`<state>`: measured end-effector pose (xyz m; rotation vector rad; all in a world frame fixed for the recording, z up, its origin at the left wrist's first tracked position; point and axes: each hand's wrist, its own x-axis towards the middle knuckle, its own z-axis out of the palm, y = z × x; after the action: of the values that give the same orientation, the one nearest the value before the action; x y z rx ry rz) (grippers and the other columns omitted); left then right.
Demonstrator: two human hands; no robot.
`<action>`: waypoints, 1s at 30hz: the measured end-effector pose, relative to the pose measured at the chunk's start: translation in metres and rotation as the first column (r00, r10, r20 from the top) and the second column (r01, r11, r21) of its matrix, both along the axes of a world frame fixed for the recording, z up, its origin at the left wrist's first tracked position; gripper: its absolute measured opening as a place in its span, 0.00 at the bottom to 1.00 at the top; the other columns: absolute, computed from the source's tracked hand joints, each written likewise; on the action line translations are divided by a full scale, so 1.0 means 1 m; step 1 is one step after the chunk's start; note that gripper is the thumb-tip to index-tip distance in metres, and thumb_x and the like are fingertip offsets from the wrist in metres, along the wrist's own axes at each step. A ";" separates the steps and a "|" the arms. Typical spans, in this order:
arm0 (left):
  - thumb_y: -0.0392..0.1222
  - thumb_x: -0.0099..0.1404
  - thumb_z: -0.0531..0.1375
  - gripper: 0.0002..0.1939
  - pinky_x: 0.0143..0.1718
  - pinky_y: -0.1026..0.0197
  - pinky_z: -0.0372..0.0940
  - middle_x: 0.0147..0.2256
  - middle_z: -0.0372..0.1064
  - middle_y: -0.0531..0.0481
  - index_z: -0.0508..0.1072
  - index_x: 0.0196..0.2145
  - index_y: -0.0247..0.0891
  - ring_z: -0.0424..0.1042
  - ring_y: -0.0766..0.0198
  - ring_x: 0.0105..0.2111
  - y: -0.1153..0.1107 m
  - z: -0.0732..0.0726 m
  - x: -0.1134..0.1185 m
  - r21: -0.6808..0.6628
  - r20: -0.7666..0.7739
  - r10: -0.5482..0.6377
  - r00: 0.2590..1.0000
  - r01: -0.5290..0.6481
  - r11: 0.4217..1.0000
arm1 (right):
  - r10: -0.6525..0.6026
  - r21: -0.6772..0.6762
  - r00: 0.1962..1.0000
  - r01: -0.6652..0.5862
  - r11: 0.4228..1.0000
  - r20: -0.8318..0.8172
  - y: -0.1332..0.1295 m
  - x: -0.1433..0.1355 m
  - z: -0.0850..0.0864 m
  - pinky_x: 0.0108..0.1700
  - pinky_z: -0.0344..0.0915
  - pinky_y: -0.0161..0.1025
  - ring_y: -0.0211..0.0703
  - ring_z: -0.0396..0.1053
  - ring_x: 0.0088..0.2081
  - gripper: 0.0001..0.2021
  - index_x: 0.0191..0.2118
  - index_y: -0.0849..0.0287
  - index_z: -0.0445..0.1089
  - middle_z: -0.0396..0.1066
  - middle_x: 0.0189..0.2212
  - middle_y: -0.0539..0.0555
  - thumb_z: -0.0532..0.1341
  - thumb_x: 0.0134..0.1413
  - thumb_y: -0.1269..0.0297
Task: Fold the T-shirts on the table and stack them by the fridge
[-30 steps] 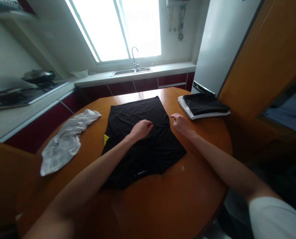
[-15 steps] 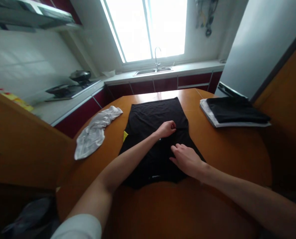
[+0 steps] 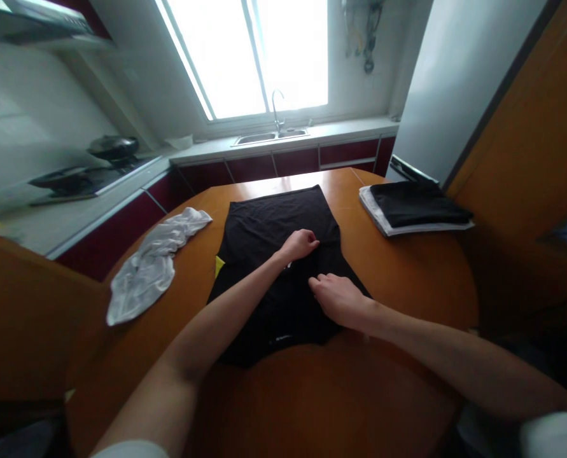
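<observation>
A black T-shirt (image 3: 273, 222) lies spread flat on the wooden table, with small white print near its front edge and a bit of yellow (image 3: 219, 266) showing at its left side. My left hand (image 3: 301, 244) is on the middle right of the shirt, its fingers curled in a pinch on the cloth. Closer to me, my right hand (image 3: 338, 299) is at the shirt's right part, fingertips pressed together on the fabric. The pinched cloth itself is mostly hidden beneath the fingers.
To the left, a crumpled white garment (image 3: 154, 261) lies on the round wooden table (image 3: 398, 273). Folded black and white clothes (image 3: 414, 203) are stacked at the right. Beyond are a sink (image 3: 268, 136), a stove with a pot (image 3: 114, 147) and a fridge (image 3: 436, 83).
The view has swung to the right, so everything sits further left. My right hand's fingers have drawn together on the shirt; my left hand stays at about the same spot on it.
</observation>
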<state>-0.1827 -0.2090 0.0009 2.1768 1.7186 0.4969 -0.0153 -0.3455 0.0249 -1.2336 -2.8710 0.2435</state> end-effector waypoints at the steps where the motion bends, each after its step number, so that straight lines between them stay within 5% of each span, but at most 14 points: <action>1: 0.42 0.65 0.63 0.08 0.32 0.65 0.63 0.29 0.76 0.49 0.80 0.32 0.36 0.71 0.64 0.29 0.001 0.000 -0.001 -0.005 0.003 -0.001 1.000 0.001 1.000 | -0.011 -0.020 1.000 0.011 1.000 -0.004 0.002 0.001 0.000 0.34 0.63 0.38 0.49 0.75 0.42 0.08 0.47 0.60 0.69 0.76 0.43 0.58 0.55 0.67 0.69; 10: 0.45 0.62 0.65 0.09 0.28 0.65 0.60 0.28 0.75 0.51 0.80 0.32 0.36 0.70 0.66 0.28 0.013 -0.008 -0.008 -0.072 0.036 -0.028 0.999 0.031 0.997 | -0.043 -0.134 0.999 0.044 0.990 0.006 0.021 0.014 0.009 0.37 0.62 0.38 0.48 0.75 0.43 0.05 0.44 0.56 0.71 0.75 0.43 0.56 0.60 0.63 0.66; 14: 0.46 0.62 0.65 0.10 0.29 0.65 0.61 0.28 0.75 0.51 0.81 0.32 0.36 0.69 0.66 0.27 0.014 -0.009 -0.007 -0.064 0.040 -0.029 0.999 0.032 0.997 | 0.020 -0.035 0.999 -0.021 0.999 -0.027 0.018 0.008 0.003 0.39 0.64 0.39 0.50 0.74 0.45 0.07 0.45 0.58 0.71 0.74 0.45 0.58 0.61 0.64 0.63; 24: 0.43 0.61 0.65 0.08 0.29 0.65 0.62 0.28 0.76 0.49 0.80 0.31 0.35 0.71 0.64 0.28 0.008 0.014 -0.012 -0.102 0.050 0.004 0.999 0.001 0.995 | 0.089 0.099 0.983 -0.073 0.992 -0.163 0.012 0.002 0.006 0.42 0.64 0.39 0.47 0.73 0.43 0.09 0.43 0.59 0.70 0.75 0.41 0.58 0.53 0.68 0.69; 30: 0.43 0.62 0.65 0.08 0.33 0.62 0.66 0.30 0.75 0.47 0.80 0.34 0.35 0.74 0.60 0.32 0.002 0.018 -0.011 -0.179 -0.106 -0.007 0.994 -0.012 0.984 | 0.133 0.008 0.977 -0.134 0.991 -0.166 0.014 0.003 -0.001 0.39 0.63 0.37 0.46 0.74 0.42 0.08 0.41 0.57 0.73 0.75 0.41 0.56 0.57 0.67 0.62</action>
<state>-0.1940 -0.2074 0.0192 2.1062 1.7474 0.2193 -0.0125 -0.3313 0.0243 -0.9701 -2.8113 0.3361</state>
